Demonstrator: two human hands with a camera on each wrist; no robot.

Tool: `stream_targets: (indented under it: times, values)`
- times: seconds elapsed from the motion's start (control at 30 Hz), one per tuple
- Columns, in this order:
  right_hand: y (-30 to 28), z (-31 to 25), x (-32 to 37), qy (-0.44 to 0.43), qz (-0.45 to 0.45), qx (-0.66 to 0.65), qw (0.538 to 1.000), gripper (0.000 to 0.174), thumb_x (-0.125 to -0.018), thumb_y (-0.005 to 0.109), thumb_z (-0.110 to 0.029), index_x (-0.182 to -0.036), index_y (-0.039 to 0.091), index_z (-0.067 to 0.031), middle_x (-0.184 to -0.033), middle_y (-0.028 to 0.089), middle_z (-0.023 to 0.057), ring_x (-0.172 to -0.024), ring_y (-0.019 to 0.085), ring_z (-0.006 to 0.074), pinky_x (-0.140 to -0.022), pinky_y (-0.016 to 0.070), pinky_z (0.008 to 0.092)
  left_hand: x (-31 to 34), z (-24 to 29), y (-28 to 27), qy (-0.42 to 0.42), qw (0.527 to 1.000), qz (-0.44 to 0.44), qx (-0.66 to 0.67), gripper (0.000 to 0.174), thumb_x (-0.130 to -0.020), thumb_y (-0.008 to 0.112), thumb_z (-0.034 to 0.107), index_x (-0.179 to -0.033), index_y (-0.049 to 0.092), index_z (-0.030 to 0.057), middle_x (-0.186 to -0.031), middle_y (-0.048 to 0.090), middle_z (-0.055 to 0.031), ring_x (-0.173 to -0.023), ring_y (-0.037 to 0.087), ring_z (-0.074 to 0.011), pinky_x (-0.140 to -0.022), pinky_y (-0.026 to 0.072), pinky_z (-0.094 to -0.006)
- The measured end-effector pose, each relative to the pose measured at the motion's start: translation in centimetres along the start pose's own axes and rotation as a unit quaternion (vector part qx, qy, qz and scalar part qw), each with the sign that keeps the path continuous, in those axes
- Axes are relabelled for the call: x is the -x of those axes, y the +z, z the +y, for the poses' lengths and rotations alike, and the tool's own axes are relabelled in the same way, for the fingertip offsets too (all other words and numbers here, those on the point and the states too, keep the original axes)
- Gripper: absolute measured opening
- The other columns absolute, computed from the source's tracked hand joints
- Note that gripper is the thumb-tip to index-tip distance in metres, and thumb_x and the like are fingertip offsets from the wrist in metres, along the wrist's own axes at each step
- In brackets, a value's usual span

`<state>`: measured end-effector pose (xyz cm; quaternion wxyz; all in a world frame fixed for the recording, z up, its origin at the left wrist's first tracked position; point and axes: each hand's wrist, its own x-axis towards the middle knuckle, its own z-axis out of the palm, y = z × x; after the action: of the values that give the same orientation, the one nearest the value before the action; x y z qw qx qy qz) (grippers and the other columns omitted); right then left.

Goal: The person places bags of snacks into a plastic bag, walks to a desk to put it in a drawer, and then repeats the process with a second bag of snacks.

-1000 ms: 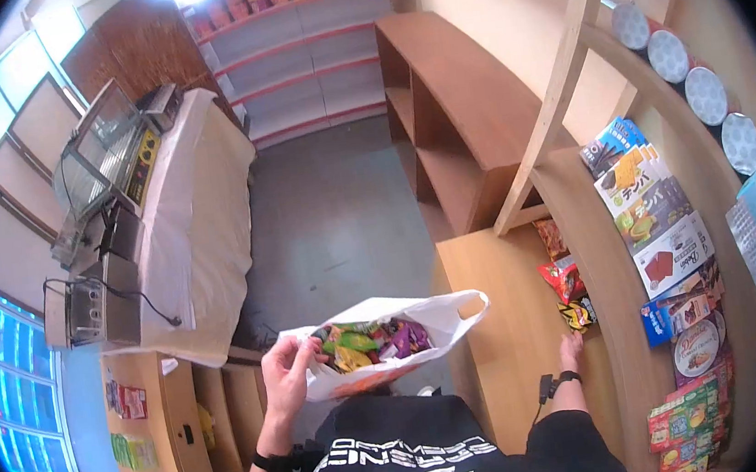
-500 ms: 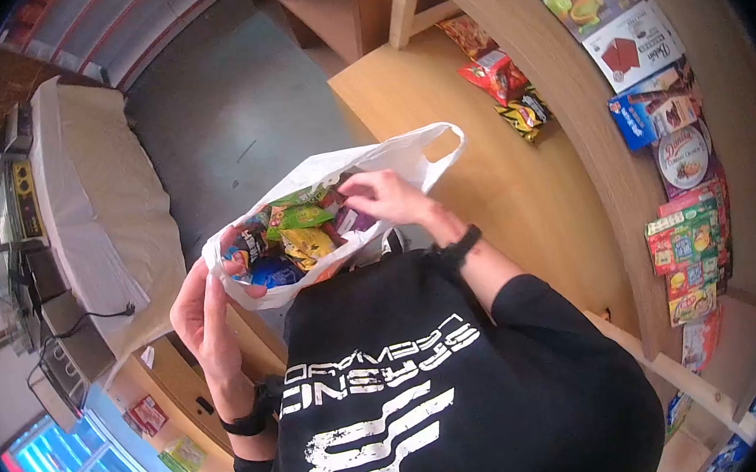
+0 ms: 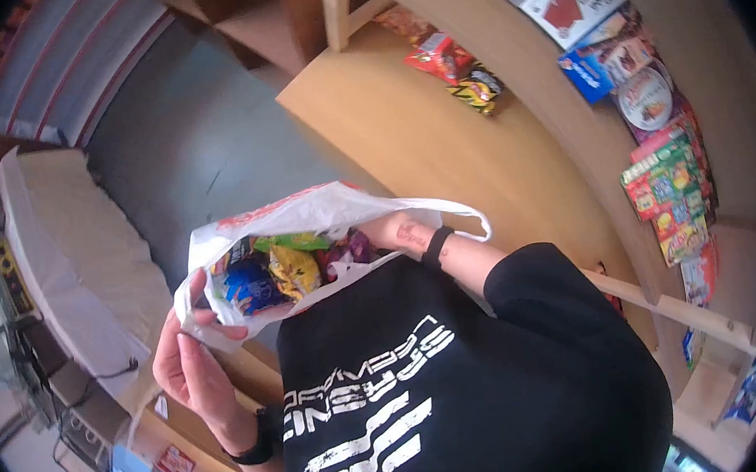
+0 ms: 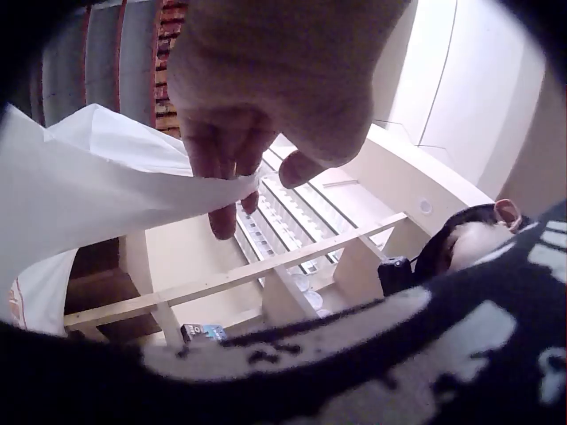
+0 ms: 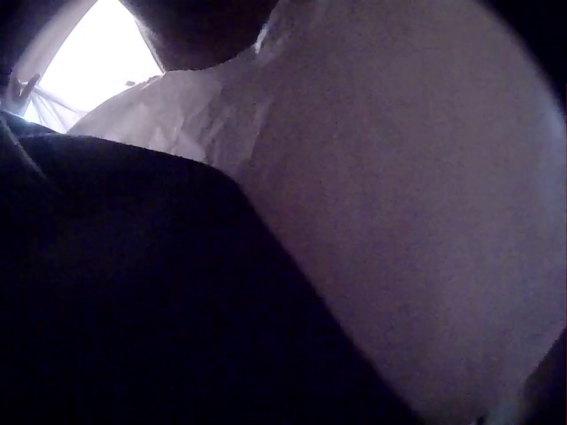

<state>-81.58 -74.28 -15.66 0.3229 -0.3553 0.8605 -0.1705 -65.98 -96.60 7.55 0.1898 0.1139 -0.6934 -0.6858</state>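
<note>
a: what could go wrong from here?
b: your left hand [image 3: 190, 357] has only a thin pinch on the rim of the white bag [image 3: 302, 212], thumb against fingertips, at 8 o'clock of the opening. i judge the plastic could slip free while you dig, and the snack packets [image 3: 276, 270] would spill to the floor [image 3: 194, 154].
a: and my right hand?
b: your right hand [image 3: 396, 231] comes in from 3 o'clock with the wrist bent down and the fingers buried among the packets. i cannot tell if they're closed on anything. the bag hangs at your chest, well apart from the wooden shelf [image 3: 404, 132] at 1 o'clock. its loose handle loop [image 3: 468, 217] could snag your wristband [image 3: 436, 248].
</note>
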Motion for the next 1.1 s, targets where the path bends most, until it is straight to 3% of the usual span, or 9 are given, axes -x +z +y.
stream_targets:
  times: [0.07, 0.2, 0.27, 0.33, 0.4, 0.6, 0.7, 0.8, 1.1]
  values:
    - [0.2, 0.5, 1.1, -0.006, 0.164, -0.112, 0.98, 0.027, -0.083, 0.05, -0.012, -0.106, 0.06, -0.0025, -0.114, 0.059, 0.0176, -0.103, 0.057, 0.0315, -0.087, 0.0457, 0.0385, -0.3, -0.5, -0.6, -0.007, 1.0, 0.017, -0.012, 0.033, -0.092, 0.045, 0.022, -0.093, 0.061, -0.0071, -0.117, 0.055, -0.0306, -0.065, 0.063, -0.0158, -0.078, 0.0475, -0.0283]
    - [-0.1, 1.1, 2.2, 0.047, -0.02, 0.006, 0.999, 0.019, -0.074, 0.052, -0.005, -0.089, 0.064, -0.0023, -0.104, 0.062, 0.0137, -0.098, 0.059, 0.0298, -0.086, 0.0455, 0.0393, -1.0, -1.2, -0.5, -0.005, 1.0, -0.006, 0.002, 0.03, -0.092, 0.045, 0.019, -0.092, 0.062, -0.0057, -0.116, 0.057, -0.0291, -0.067, 0.063, -0.0145, -0.076, 0.0478, -0.0281]
    - [1.5, 2.9, 2.3, -0.122, 0.145, 0.003, 0.982, 0.016, -0.073, 0.053, -0.002, -0.083, 0.065, -0.0012, -0.1, 0.064, 0.0111, -0.098, 0.06, 0.0307, -0.082, 0.0484, 0.0418, -1.0, -1.6, -0.1, -0.014, 1.0, -0.006, -0.011, 0.029, -0.092, 0.046, 0.018, -0.093, 0.062, -0.0055, -0.116, 0.057, -0.0285, -0.068, 0.063, -0.0146, -0.076, 0.0477, -0.0279]
    - [0.5, 2.2, 3.0, -0.105, 0.106, -0.022, 0.988, 0.025, -0.074, 0.053, 0.0, -0.096, 0.065, -0.0022, -0.101, 0.063, 0.0137, -0.101, 0.059, 0.032, -0.087, 0.0465, 0.0413, -1.2, -1.6, 0.5, -0.02, 0.999, -0.003, -0.025, 0.028, -0.092, 0.046, 0.018, -0.093, 0.062, -0.0053, -0.116, 0.057, -0.0279, -0.069, 0.063, -0.0147, -0.076, 0.0475, -0.0277]
    - [0.5, 2.0, 3.8, -0.155, 0.257, -0.247, 0.921, 0.036, -0.077, 0.052, -0.001, -0.112, 0.059, -0.0032, -0.106, 0.061, 0.0179, -0.104, 0.057, 0.0331, -0.092, 0.0442, 0.0391, -1.5, -1.4, 0.9, -0.016, 0.999, 0.005, -0.034, 0.027, -0.092, 0.047, 0.017, -0.093, 0.062, -0.005, -0.115, 0.058, -0.0268, -0.071, 0.064, -0.0151, -0.075, 0.0485, -0.0269]
    - [-4.5, 1.7, 6.0, -0.02, 0.375, -0.628, 0.682, 0.03, -0.093, 0.04, -0.011, -0.12, 0.048, -0.0019, -0.11, 0.055, 0.0076, -0.104, 0.051, 0.0142, -0.093, 0.0407, 0.03, -1.0, -2.4, 1.4, -0.049, 0.998, -0.023, -0.029, 0.025, -0.092, 0.047, 0.016, -0.094, 0.061, -0.0048, -0.118, 0.057, -0.0242, -0.071, 0.064, -0.0149, -0.071, 0.0503, -0.0269]
    - [-4.9, 6.0, 6.0, 0.024, 0.451, -0.555, 0.699, 0.032, -0.099, 0.032, -0.022, -0.124, 0.046, -0.0063, -0.115, 0.054, 0.0046, -0.103, 0.054, 0.0138, -0.088, 0.0448, 0.0308, -0.8, -3.0, 1.4, -0.073, 0.996, 0.028, -0.051, 0.024, -0.092, 0.049, 0.016, -0.094, 0.061, -0.0051, -0.117, 0.058, -0.0244, -0.073, 0.064, -0.0162, -0.07, 0.0512, -0.026]
    - [-5.1, 8.9, 7.2, 0.115, 0.579, -0.542, 0.598, 0.025, -0.095, 0.034, -0.02, -0.1, 0.052, -0.0025, -0.099, 0.056, 0.0065, -0.092, 0.052, 0.0145, -0.082, 0.0422, 0.0311, -0.7, -3.0, 0.9, -0.074, 0.996, 0.039, -0.043, 0.024, -0.093, 0.049, 0.016, -0.093, 0.061, -0.0047, -0.117, 0.057, -0.0249, -0.079, 0.063, -0.0163, -0.071, 0.0503, -0.0256]
    - [0.7, 24.1, 14.5, 0.348, 0.581, -0.549, 0.49, 0.046, -0.093, 0.037, -0.033, -0.115, 0.051, 0.0049, -0.114, 0.056, 0.0161, -0.103, 0.054, 0.0233, -0.09, 0.042, 0.037, 0.4, -4.3, -1.1, -0.091, 0.991, 0.084, -0.04, 0.024, -0.093, 0.05, 0.017, -0.092, 0.061, -0.0037, -0.117, 0.058, -0.0229, -0.07, 0.063, -0.0142, -0.067, 0.0493, -0.0224]
